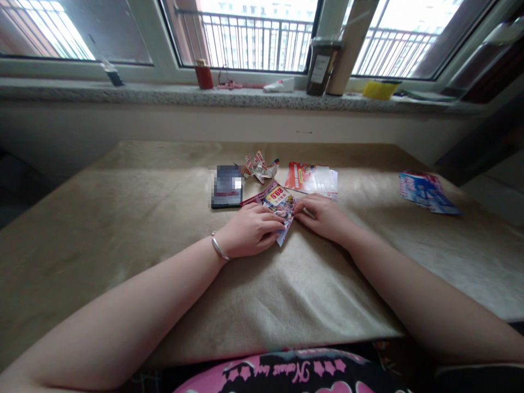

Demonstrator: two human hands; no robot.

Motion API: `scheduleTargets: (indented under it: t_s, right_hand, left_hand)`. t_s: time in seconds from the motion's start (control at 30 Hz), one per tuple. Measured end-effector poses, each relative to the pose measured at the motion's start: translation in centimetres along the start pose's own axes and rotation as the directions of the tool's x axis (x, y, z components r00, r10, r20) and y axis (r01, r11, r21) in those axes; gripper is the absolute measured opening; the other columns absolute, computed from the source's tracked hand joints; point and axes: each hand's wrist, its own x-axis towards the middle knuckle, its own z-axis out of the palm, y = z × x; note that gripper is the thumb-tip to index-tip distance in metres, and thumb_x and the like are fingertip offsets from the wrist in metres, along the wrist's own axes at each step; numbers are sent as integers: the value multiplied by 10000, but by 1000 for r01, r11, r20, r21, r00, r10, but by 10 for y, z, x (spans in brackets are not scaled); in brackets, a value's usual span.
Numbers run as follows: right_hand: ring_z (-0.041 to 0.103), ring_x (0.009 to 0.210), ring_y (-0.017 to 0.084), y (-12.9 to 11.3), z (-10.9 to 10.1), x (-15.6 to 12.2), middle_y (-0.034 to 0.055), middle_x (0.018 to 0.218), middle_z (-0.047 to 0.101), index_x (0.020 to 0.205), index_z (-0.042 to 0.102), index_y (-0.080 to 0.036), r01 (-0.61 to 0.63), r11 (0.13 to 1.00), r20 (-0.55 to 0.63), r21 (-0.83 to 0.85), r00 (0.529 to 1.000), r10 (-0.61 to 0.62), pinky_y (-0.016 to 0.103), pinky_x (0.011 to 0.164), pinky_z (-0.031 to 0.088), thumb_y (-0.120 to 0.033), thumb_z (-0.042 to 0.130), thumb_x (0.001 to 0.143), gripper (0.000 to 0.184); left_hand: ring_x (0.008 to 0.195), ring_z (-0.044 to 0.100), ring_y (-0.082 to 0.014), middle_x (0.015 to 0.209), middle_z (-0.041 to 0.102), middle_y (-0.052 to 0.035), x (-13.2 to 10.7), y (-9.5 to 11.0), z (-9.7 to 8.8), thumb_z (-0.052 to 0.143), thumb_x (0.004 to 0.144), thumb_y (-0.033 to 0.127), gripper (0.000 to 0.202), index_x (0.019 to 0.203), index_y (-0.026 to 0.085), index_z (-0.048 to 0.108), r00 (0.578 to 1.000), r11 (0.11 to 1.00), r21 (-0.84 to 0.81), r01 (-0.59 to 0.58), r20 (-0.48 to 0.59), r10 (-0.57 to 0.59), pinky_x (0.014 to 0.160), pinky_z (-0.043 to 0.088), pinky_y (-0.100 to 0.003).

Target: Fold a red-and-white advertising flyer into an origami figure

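Observation:
Near the middle of the table, a colourful printed paper flyer [277, 197] lies turned at a slant, with large red figures on a yellow patch. My left hand [254, 228], a silver bangle at its wrist, is closed over the flyer's left and lower part, its fingers curled across the paper. The left thumb is hidden. At the right edge of the flyer, the thumb and fingers of my right hand [317, 214] pinch the paper. A dark red strip of printed paper shows just above my left hand.
A dark, partly pixelated flat object [227, 194] lies left of the flyer. Behind are crumpled paper [260, 166] and orange-white printed sheets [311, 178]. Blue leaflets [429, 192] lie far right on the tan-covered table [155, 191]. A jar [322, 66] and other items line the windowsill.

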Motion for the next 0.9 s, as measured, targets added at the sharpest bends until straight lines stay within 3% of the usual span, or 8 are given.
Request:
scheduleTargets:
  t_s: [0.2,0.63,0.9]
  right_hand:
    - [587,872,187,3,5,0,30,869,666,810,601,-225,-62,998,-21,30,998,63,337,816,463,-214,534,838,73]
    - [585,907,180,7,7,1,36,920,653,813,588,-220,-48,988,-28,146,998,53,355,857,459,-190,526,822,70]
    - [567,1009,197,8,11,2,73,1040,618,796,598,-210,-82,989,-137,122,986,98,401,928,438,-236,560,806,47]
  left_hand:
    - [1063,562,-199,1161,640,-31,1,-1,0,437,906,297,294,1124,222,619,1000,1000,2,0,12,0,943,422,-378]
    - [1111,521,-219,1257,581,-48,0,5,-1,446,909,293,315,1190,216,566,998,1000,28,-14,59,13,951,419,-400]
    - [1120,513,-228,1283,561,-44,0,3,-1,432,915,302,308,1176,220,574,997,999,26,-33,75,31,963,405,-413]
